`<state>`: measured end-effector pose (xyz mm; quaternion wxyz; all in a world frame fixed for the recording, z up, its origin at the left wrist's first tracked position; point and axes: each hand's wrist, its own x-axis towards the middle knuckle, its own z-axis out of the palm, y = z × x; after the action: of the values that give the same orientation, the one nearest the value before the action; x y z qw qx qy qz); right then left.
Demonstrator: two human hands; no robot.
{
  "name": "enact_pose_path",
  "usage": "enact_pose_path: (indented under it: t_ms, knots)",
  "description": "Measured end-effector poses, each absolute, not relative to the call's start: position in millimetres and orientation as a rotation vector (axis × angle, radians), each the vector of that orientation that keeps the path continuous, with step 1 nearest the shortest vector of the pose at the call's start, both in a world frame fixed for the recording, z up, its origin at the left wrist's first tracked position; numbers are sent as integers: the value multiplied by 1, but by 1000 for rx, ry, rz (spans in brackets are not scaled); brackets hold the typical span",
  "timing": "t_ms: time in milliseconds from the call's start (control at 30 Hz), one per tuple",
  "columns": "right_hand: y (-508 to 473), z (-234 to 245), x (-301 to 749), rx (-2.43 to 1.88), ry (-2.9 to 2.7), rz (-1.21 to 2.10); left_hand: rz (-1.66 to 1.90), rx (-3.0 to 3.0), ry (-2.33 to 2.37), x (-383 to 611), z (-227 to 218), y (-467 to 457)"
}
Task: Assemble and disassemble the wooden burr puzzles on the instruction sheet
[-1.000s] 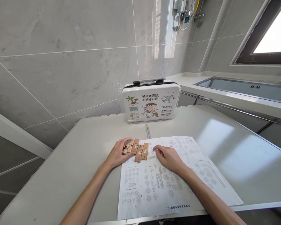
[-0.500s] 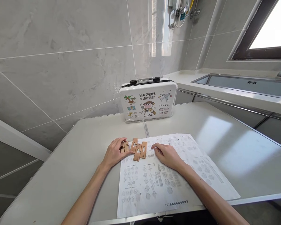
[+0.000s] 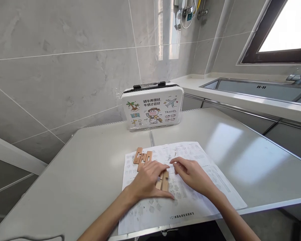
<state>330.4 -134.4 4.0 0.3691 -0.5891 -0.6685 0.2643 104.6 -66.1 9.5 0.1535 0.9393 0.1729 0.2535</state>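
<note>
My left hand [image 3: 147,180] is curved around a few light wooden puzzle pieces [image 3: 165,182], notched bars side by side on the printed sheet [image 3: 210,177]. Its thumb is on the near side, its fingers on the far side; the palm covers part of the bars. Just beyond its knuckles lie flat reddish-brown wooden pieces [image 3: 138,156] with long slots, some overlapped by the hand in view. To the right of the bars, my right hand [image 3: 194,174] hovers low over the sheet, fingers curled inward, with nothing visible in them.
A white cartoon-printed case [image 3: 153,108] with a black handle stands at the back of the pale table [image 3: 97,160], against grey wall tiles. On the right is a counter with a sink [image 3: 256,88]. The table's metal front edge runs just below the sheet.
My left hand has moved right and nearer with the notched bars, away from the flat slotted pieces. My right hand has shifted slightly nearer. The view has turned a little to the right.
</note>
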Motion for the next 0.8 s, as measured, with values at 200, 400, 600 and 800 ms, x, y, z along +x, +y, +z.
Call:
enact_pose_path:
  t_ms: [200,400,600,800]
  knots:
    - [-178,-17,340,-1568,-1563,677,689,2692,364,138,-6,-79]
    - [-187,-31,337,-1567,-1482,706,644,2654,407,141,-14,-80]
    - [-190,-39,332,-1556,-1483,740,541,2657,383,123,2,-66]
    - [-194,-28,326,-1600,-1624,818,396,2680,529,99,13,-51]
